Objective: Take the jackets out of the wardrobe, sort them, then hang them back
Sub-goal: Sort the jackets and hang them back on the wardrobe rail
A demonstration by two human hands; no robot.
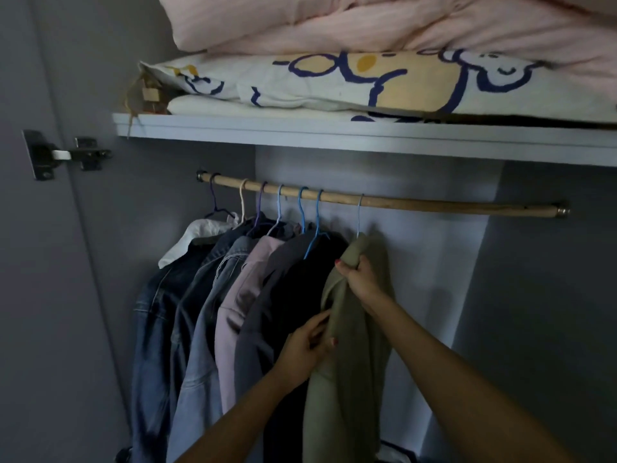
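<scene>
An olive green jacket point(354, 355) hangs from a light blue hanger point(359, 215) on the wooden rail point(434, 206), rightmost of the row. My right hand point(359, 279) grips its shoulder near the collar. Lower down, my left hand point(307, 345) pinches its front edge. To the left hang several more jackets: a black one point(300, 295), a dark grey one point(263, 315), a pink one point(233, 312), a light denim one point(200, 362) and a dark denim one point(157, 329) with a white collar point(193, 238).
Folded bedding lies on the shelf point(334, 135) above the rail: a patterned pillow point(334, 85) under a pink quilt point(367, 25). The open wardrobe door with its hinge point(63, 155) stands at the left. The rail's right half is bare.
</scene>
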